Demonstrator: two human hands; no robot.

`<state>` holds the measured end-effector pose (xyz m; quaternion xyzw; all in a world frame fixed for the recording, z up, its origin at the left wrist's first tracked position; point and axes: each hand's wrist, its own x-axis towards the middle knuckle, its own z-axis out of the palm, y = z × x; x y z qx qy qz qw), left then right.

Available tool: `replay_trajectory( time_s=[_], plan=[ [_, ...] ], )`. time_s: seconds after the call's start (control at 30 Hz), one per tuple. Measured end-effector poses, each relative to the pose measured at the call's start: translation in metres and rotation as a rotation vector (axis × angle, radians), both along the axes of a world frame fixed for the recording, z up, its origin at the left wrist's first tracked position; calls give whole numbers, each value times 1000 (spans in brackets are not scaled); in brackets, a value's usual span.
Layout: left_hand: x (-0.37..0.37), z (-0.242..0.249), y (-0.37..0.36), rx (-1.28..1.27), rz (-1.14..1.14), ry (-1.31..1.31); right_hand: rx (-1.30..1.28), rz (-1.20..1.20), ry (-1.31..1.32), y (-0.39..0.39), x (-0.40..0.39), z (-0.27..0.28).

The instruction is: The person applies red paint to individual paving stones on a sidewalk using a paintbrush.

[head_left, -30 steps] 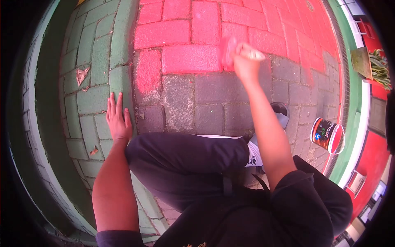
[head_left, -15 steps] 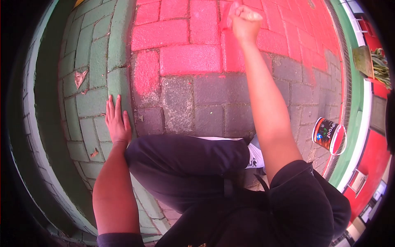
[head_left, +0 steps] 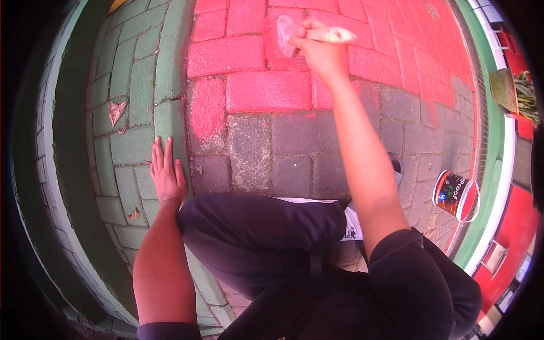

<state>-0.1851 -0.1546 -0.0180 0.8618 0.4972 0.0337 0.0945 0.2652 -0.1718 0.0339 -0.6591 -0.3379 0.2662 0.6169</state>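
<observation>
My right hand (head_left: 324, 52) is closed around the pale handle of a paintbrush (head_left: 340, 35). Its wide bristle end, blurred and tinted pink, meets the red-painted pavers (head_left: 268, 90) at the far side. My left hand (head_left: 168, 175) lies flat with fingers stretched out on the green-painted kerb and pavers (head_left: 131, 148), holding nothing. Between my knee and the red area are grey unpainted pavers (head_left: 297, 135), a few with patchy red edges.
A paint bucket (head_left: 451, 193) with a dark label and red inside stands at the right, its white handle hanging down. Dry leaves (head_left: 117, 113) lie on the green pavers. A drain grating (head_left: 481, 122) and a potted plant (head_left: 503, 90) are along the right edge.
My right hand has swept the brush leftward and slightly nearer across the red pavers, and the brush handle now shows. My left hand stays flat on the green kerb. The view has shifted slightly.
</observation>
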Motion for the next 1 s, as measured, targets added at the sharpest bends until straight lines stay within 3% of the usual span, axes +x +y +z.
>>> replay_trajectory(
  time_s=[0.13, 0.2, 0.23, 0.33, 0.4, 0.43, 0.5, 0.53, 0.6, 0.67, 0.73, 0.83, 0.9, 0.93, 0.97, 1.0],
  plan=[
    [1, 1, 0, -7, 10, 10, -193, -68, -230, 14, 32, -26],
    [2, 3, 2, -8, 17, 0, -209, -324, -407, 11, 37, -18],
    [1, 4, 0, -13, 2, -7, -216, -357, -657, 3, 23, 0],
    [-1, -1, 1, 1, 2, -3, -300, -365, -699, 8, -18, -17],
    [0, -1, 1, 4, -2, 0, -236, -160, -722, 15, -53, -17],
    [0, 0, 0, 0, 4, 7, -239, -168, -718, 18, -53, -15],
    [0, 0, 0, -2, 0, 4, -127, -29, -265, 31, -48, -11],
    [0, 0, 0, 0, 4, -4, -129, -26, -265, 35, -36, -24],
    [0, 0, 0, 5, 5, -2, -277, -243, -300, 26, 3, -55],
    [0, 0, 1, 8, 10, -2, -241, -318, 26, -4, 33, -46],
    [-2, 1, 0, 2, 0, -18, -155, -470, -302, -29, 49, -33],
    [-2, 0, 0, 3, 1, -34, -319, -463, -260, -67, 27, -5],
    [-3, -3, 0, 6, -4, -35, -260, -203, -219, -91, 2, -29],
    [-3, -4, 1, 14, 0, -31, -246, -189, -293, -102, -23, -22],
    [-3, -3, 2, 16, -5, -32, -406, -54, -96, -114, -41, -1],
    [-3, -3, 1, 18, 0, -21, -407, -59, -93, -123, -47, 1]
  ],
)
